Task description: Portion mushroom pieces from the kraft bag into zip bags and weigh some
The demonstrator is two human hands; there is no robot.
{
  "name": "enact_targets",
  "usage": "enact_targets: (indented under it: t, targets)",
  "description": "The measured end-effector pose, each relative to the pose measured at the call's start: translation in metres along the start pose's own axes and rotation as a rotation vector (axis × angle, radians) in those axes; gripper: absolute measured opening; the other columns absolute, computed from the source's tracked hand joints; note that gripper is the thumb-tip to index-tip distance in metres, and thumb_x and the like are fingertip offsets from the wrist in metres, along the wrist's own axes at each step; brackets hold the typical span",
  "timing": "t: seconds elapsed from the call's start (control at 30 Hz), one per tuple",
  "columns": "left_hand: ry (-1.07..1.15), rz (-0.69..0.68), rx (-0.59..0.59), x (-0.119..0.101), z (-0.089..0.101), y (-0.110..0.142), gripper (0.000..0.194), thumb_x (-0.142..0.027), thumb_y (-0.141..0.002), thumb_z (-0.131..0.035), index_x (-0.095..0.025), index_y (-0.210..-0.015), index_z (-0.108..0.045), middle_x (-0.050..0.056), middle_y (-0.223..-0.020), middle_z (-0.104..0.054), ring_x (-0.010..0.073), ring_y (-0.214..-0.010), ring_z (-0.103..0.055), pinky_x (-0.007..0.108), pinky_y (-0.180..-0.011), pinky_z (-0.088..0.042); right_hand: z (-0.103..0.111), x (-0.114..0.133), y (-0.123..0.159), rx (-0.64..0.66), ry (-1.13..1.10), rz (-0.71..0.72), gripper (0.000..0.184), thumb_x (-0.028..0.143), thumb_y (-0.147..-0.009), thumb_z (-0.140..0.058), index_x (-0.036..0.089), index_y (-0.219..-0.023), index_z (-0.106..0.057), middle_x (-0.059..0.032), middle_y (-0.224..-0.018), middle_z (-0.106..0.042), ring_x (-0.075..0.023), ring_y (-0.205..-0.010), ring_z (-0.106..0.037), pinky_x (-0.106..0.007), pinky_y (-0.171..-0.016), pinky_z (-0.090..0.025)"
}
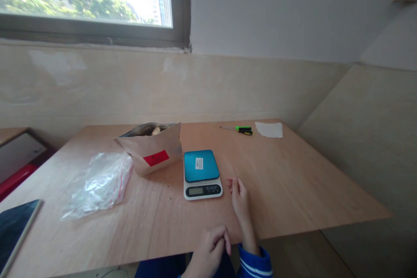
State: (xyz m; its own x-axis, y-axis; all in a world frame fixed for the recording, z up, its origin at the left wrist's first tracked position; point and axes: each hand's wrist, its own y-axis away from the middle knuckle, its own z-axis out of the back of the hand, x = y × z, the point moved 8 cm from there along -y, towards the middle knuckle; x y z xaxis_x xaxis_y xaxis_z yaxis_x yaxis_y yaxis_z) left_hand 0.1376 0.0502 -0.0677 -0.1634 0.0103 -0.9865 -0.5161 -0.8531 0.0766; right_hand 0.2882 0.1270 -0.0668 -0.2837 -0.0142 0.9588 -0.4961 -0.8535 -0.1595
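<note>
A small kitchen scale (201,173) with a blue top and a white front panel stands in the middle of the wooden table (293,191). My right hand (240,200) lies on the table just right of the scale, fingers stretched out and holding nothing. My left hand (211,247) rests at the table's near edge with its fingers curled in; nothing shows in it. Behind and left of the scale stands an open brown paper bag (151,147) with a red label, something pale showing inside. Clear plastic zip bags (97,182) lie left of it.
A green-and-black screwdriver (240,130) and a white sheet of paper (269,130) lie at the table's far right. A dark tablet (14,230) sits at the near left corner. Walls close off the back and right; a window is above.
</note>
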Motion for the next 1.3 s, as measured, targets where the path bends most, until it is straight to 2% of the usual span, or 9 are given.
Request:
enact_targets:
  t: [0.13,0.33,0.57,0.73,0.87,0.97,1.07,1.2,1.3]
  targets:
    - [-0.021,0.018,0.018,-0.002,-0.002,0.0,0.023,-0.009,-0.077,-0.037,-0.018,-0.061,-0.051,0.001,-0.066,-0.054,0.0139,-0.07,-0.052,0.024,-0.071,-0.036,-0.002,0.006,0.005,0.041,0.021,0.059,0.056,0.068,-0.091,-0.038,0.02,-0.084,-0.065,-0.0086,-0.081,-0.069,-0.0231,-0.078,-0.063,-0.036,-0.076,-0.052]
    - [-0.018,0.041,0.047,0.001,-0.006,-0.002,0.022,-0.011,-0.076,-0.038,-0.019,-0.057,-0.046,0.0,-0.062,-0.049,0.0136,-0.066,-0.049,0.024,-0.067,-0.034,-0.013,0.019,0.013,0.209,0.083,0.224,0.045,0.05,-0.1,-0.037,0.02,-0.089,-0.069,-0.0087,-0.093,-0.065,-0.0215,-0.093,-0.065,-0.033,-0.084,-0.051]
    - [0.067,0.068,0.057,0.006,-0.005,-0.005,0.021,-0.015,-0.074,-0.038,-0.02,-0.055,-0.044,-0.001,-0.059,-0.045,0.0136,-0.063,-0.046,0.025,-0.066,-0.034,-0.027,0.032,0.026,0.334,0.181,0.374,0.039,0.038,-0.103,-0.036,0.023,-0.104,-0.072,-0.0061,-0.096,-0.057,-0.0171,-0.09,-0.065,-0.029,-0.083,-0.052]
    - [0.076,0.078,0.078,0.009,-0.006,-0.007,0.018,-0.016,-0.071,-0.038,-0.02,-0.054,-0.044,-0.001,-0.058,-0.044,0.0137,-0.062,-0.046,0.025,-0.066,-0.034,-0.026,0.046,0.032,0.293,0.247,0.503,0.039,0.033,-0.103,-0.036,0.023,-0.101,-0.073,-0.0049,-0.094,-0.053,-0.0151,-0.084,-0.062,-0.028,-0.079,-0.05]
    - [0.064,0.073,0.089,0.005,-0.007,-0.005,0.02,-0.016,-0.073,-0.039,-0.019,-0.054,-0.045,0.0,-0.058,-0.046,0.0137,-0.062,-0.047,0.025,-0.065,-0.034,-0.031,0.047,0.037,0.315,0.312,0.561,0.037,0.03,-0.103,-0.037,0.024,-0.102,-0.074,-0.0054,-0.095,-0.053,-0.0154,-0.086,-0.06,-0.028,-0.077,-0.048]
    - [0.087,0.056,0.086,0.002,-0.007,-0.004,0.02,-0.016,-0.074,-0.039,-0.019,-0.055,-0.046,0.0,-0.059,-0.047,0.0138,-0.063,-0.048,0.025,-0.065,-0.035,-0.035,0.047,0.039,0.279,0.439,0.617,0.039,0.03,-0.103,-0.037,0.024,-0.098,-0.075,-0.0057,-0.093,-0.055,-0.0169,-0.084,-0.058,-0.031,-0.076,-0.044]
    - [0.118,0.036,0.077,0.001,-0.006,-0.004,0.019,-0.017,-0.074,-0.039,-0.019,-0.057,-0.046,0.001,-0.061,-0.05,0.0141,-0.064,-0.05,0.025,-0.066,-0.036,-0.042,0.052,0.042,0.225,0.626,0.677,0.046,0.034,-0.104,-0.033,0.022,-0.084,-0.074,-0.0056,-0.085,-0.056,-0.0187,-0.078,-0.055,-0.033,-0.071,-0.037]
    - [0.129,0.018,0.067,-0.002,-0.007,-0.005,0.018,-0.015,-0.073,-0.039,-0.019,-0.057,-0.046,0.001,-0.062,-0.051,0.0142,-0.065,-0.051,0.025,-0.067,-0.037,-0.052,0.059,0.042,0.221,0.773,0.704,0.051,0.036,-0.104,-0.029,0.021,-0.078,-0.069,-0.0058,-0.081,-0.058,-0.0197,-0.075,-0.053,-0.034,-0.068,-0.032]
    - [0.123,0.009,0.062,-0.005,-0.006,-0.005,0.017,-0.013,-0.071,-0.038,-0.019,-0.057,-0.046,0.001,-0.062,-0.051,0.014,-0.066,-0.051,0.024,-0.069,-0.038,-0.052,0.061,0.042,0.202,0.753,0.708,0.052,0.038,-0.104,-0.027,0.021,-0.078,-0.069,-0.0059,-0.08,-0.059,-0.0203,-0.075,-0.053,-0.034,-0.067,-0.032]
